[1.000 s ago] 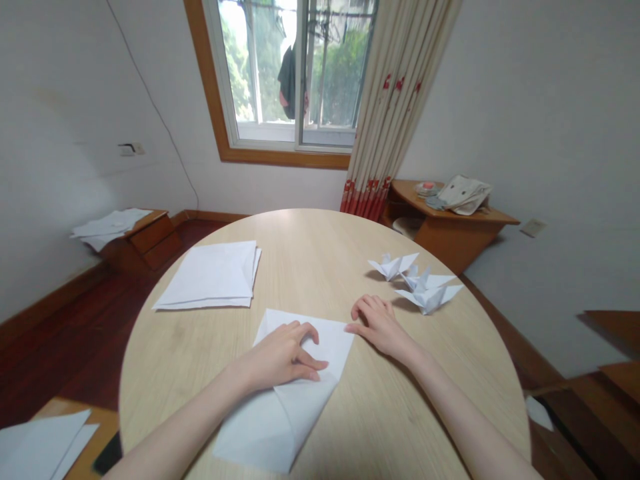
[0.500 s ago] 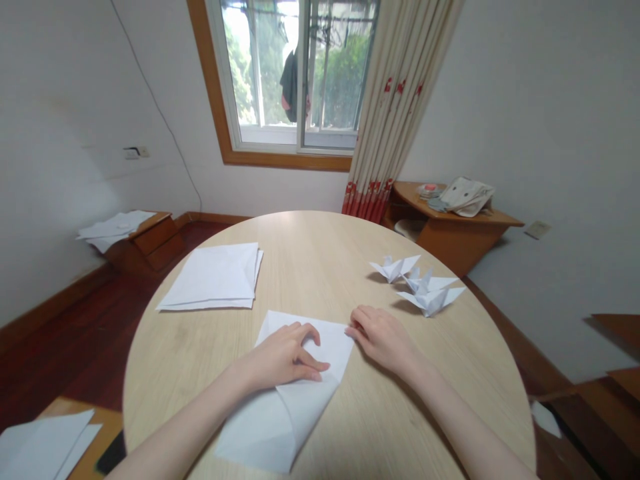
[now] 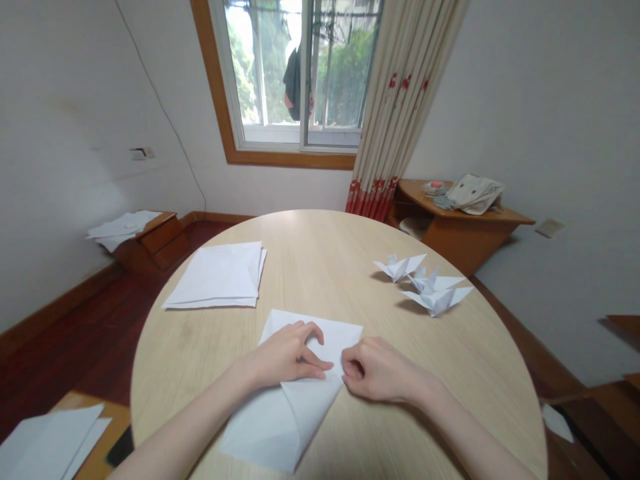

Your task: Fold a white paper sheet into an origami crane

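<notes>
A white sheet of paper (image 3: 300, 400), folded over along a diagonal, lies on the round wooden table (image 3: 320, 267) in front of me. My left hand (image 3: 287, 357) presses down on the paper's folded part, fingers curled and thumb stretched along the crease. My right hand (image 3: 377, 370) rests at the sheet's right edge, fingers curled in with the fingertips at the fold, pinching the paper.
A stack of white sheets (image 3: 217, 277) lies at the table's left. Folded paper cranes (image 3: 427, 283) sit at the right. More paper (image 3: 45, 443) lies on a low surface at bottom left. A side cabinet (image 3: 453, 223) stands by the curtain, a low drawer unit (image 3: 150, 237) by the left wall.
My right hand moved left and toward me, from the sheet's far right corner to its right edge beside my left thumb, and its fingers curled in. The left hand has stayed put.
</notes>
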{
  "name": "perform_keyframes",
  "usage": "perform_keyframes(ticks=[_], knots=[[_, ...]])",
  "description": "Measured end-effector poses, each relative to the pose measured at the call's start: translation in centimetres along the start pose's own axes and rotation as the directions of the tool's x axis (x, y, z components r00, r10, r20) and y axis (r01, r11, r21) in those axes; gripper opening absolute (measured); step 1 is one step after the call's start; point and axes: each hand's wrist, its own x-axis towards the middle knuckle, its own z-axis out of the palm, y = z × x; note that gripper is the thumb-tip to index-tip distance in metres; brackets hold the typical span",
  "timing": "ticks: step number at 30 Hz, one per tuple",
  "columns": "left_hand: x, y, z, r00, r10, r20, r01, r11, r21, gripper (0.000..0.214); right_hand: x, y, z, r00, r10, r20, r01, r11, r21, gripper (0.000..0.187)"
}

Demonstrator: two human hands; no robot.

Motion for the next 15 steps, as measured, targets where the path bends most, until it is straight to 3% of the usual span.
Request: perform_keyframes(ticks=[8,15], knots=[[-0.09,-0.24,0.17,1.0,0.016,-0.008,-0.016,1.0,-0.001,0.024,0.05,-0.54,0.29,1.0,-0.001,0.028,0.002,0.999,-0.033,0.01],[0.01,-0.15,0.1,1.0,0.019,-0.004,-0.019,1.0,-0.003,0.019,0.29,0.05,0.4,1.0,0.018,-0.019,-0.019,0.999,-0.049,0.01]])
